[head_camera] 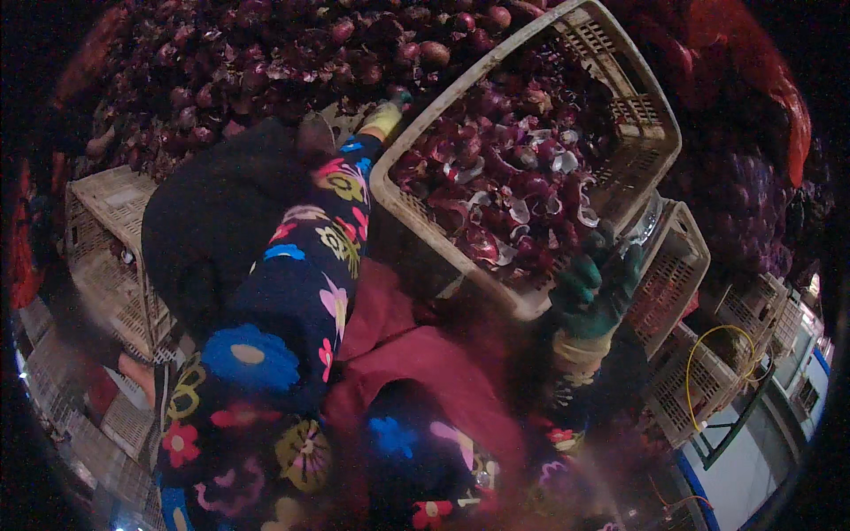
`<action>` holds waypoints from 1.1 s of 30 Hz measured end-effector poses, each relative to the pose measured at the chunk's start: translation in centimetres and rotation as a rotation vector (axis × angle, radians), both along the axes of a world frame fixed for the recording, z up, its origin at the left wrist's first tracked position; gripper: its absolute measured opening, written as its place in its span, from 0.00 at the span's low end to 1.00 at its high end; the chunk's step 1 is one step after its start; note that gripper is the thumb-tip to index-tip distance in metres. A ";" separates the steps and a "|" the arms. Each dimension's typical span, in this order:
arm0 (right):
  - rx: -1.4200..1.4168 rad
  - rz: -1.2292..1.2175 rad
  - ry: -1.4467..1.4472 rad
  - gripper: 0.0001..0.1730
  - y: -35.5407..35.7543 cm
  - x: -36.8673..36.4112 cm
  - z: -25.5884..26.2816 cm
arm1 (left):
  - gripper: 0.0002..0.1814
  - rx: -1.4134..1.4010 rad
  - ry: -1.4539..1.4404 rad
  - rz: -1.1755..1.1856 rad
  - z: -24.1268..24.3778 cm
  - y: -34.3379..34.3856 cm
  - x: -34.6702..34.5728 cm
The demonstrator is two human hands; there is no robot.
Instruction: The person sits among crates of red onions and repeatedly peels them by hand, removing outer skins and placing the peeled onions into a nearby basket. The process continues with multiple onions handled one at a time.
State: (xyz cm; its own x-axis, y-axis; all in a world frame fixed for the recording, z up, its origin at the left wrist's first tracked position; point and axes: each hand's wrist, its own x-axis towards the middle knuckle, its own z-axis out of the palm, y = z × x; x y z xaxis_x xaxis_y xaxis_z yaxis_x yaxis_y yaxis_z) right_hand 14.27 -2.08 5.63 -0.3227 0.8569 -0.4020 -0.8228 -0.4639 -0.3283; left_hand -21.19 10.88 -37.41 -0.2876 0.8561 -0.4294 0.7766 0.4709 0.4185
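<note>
A dirty beige plastic crate (458, 265) stands tilted before me, partly filled with red onion skins and onion pieces (505, 172). My right hand (594, 282), in a green-coated glove with a pale cuff, grips the rim near the crate's closest right corner. Something shiny (644, 229) shows just beyond its fingers; I cannot tell what it is. My left hand (393, 109), gloved with a yellowish cuff, reaches to the outside of the crate's left wall. Its fingers are mostly hidden. A large heap of red onions (299, 60) spreads behind the crate.
An overturned beige crate (106, 252) lies at the left beside a dark rounded object (212, 219). More crates (677, 265) stand at right, near a yellow cable (694, 358) and a green metal frame (737, 425). Red mesh sacks (764, 73) rise at the upper right.
</note>
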 end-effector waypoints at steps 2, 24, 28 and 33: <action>0.015 -0.002 0.010 0.29 0.1 -0.5 -0.3 | 0.31 0.098 -0.055 0.121 1.5 -0.3 -1.1; 0.495 -0.078 -0.812 0.30 -5.3 -3.9 1.9 | 0.18 0.421 -1.155 -0.097 44.1 -12.6 13.5; 0.668 -0.083 -0.918 0.27 -6.3 -3.3 2.6 | 0.16 0.531 -1.299 0.001 45.1 -17.4 15.5; 1.393 -0.307 -1.605 0.22 -5.0 -1.7 -2.2 | 0.19 0.979 -0.848 -0.270 39.1 -18.2 16.0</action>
